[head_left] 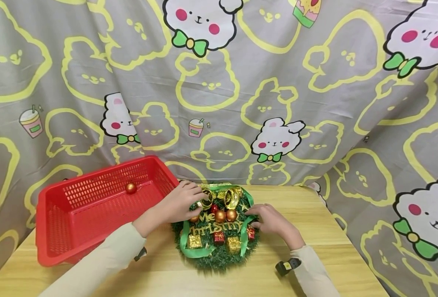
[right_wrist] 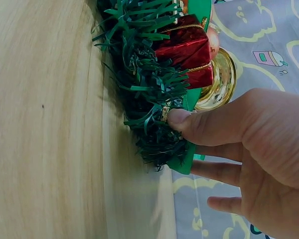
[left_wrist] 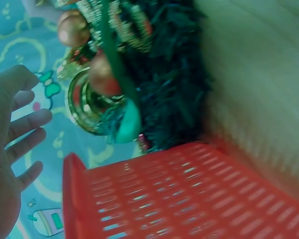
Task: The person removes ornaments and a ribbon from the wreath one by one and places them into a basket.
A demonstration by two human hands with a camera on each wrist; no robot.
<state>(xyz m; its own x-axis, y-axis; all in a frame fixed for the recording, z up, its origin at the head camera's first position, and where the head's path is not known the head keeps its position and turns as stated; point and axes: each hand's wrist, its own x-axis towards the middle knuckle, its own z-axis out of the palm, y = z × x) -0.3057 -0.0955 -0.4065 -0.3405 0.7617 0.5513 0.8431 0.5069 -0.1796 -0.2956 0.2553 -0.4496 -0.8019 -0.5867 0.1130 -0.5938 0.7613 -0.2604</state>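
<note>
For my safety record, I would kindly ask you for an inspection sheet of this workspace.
Surface: wood-grain table.
Work items: green wreath on the table, carrying gold bells, bronze balls, gift boxes and a green ribbon; red basket to its left, one loose ball inside.
Clutter: nothing seen.
Left hand: near the left bell, fingers spread; contact unclear.
Right hand: at the wreath's right edge, thumb and fingers around the ribbon; firm grip not confirmed.
Cables: nothing seen.
Surroundings: grey cartoon-print curtain behind the table.
</note>
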